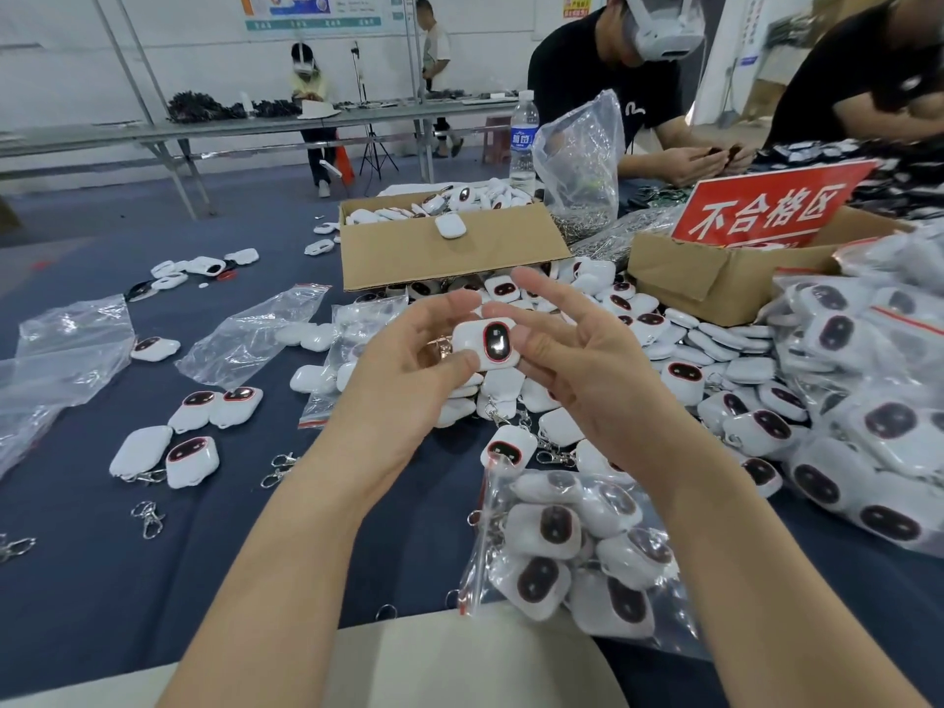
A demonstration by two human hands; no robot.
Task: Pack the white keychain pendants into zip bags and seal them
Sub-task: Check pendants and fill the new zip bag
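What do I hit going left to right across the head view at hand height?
Clear bag → lone pendant → second clear bag → left hand → held pendant → right hand → filled bags.

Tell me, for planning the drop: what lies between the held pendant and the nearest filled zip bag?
Head view: loose pendants and metal clasps lie between held pendant and filled zip bag.

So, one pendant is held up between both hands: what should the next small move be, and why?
Probably lower the pendant into the part-filled zip bag by the right forearm. The left hand pinches the pendant clear of the table, the right hand touches it with straight fingers, and the bag's red-striped mouth looks unsealed.
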